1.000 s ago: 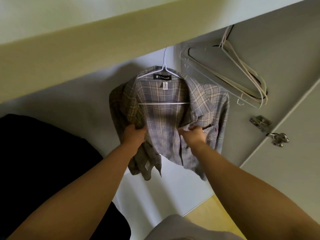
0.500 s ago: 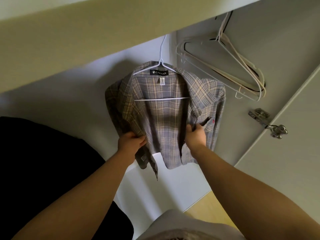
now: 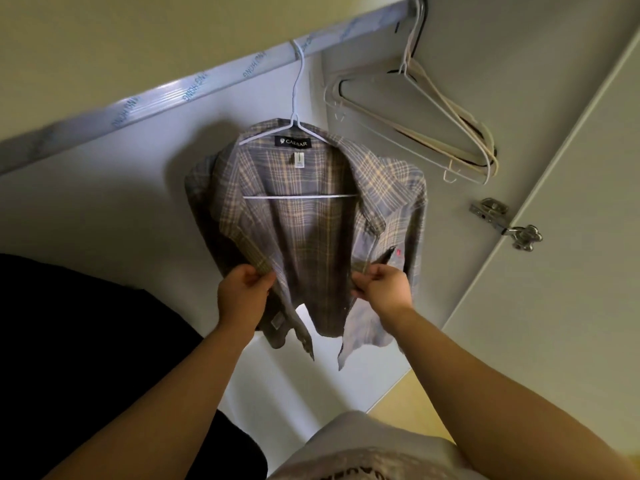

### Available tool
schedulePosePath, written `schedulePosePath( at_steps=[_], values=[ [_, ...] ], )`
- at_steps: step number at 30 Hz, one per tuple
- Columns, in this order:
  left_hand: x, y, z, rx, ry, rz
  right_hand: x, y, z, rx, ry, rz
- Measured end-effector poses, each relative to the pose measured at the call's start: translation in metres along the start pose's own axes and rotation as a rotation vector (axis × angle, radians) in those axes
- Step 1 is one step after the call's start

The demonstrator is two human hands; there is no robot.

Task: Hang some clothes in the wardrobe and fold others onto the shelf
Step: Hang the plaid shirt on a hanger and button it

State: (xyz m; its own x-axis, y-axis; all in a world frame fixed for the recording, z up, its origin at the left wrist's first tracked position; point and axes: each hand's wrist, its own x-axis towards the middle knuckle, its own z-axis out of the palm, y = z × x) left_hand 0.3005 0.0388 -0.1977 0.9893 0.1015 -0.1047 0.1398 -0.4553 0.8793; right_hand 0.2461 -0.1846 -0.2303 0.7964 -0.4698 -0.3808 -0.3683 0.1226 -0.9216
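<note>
Straightening the plaid shirt (image 3: 311, 237) looks like the step in hand; next its fronts need drawing together or releasing. Left hand (image 3: 242, 294) and right hand (image 3: 384, 285) each pinch one front edge, fingers curled against thumbs. Beyond, it hangs unbuttoned on a white wire hanger (image 3: 300, 196) over the wardrobe rail (image 3: 194, 85) (spare hangers (image 3: 483, 157) bunched rightward).
</note>
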Motion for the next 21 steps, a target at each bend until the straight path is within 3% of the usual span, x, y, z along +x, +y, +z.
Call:
schedulePosePath(
  at_steps=[4, 9, 21],
  values=[
    [-0.008, 0.012, 0.004, 0.154, 0.035, 0.188, -0.013, -0.012, 0.005, 0.326, 0.006, 0.108],
    [-0.015, 0.018, 0.006, 0.114, 0.02, 0.244, -0.023, -0.017, 0.006, 0.52, 0.022, 0.196],
    [-0.022, 0.028, 0.014, 0.015, -0.05, 0.274, -0.046, -0.022, 0.016, 0.274, 0.007, -0.038]
  ],
)
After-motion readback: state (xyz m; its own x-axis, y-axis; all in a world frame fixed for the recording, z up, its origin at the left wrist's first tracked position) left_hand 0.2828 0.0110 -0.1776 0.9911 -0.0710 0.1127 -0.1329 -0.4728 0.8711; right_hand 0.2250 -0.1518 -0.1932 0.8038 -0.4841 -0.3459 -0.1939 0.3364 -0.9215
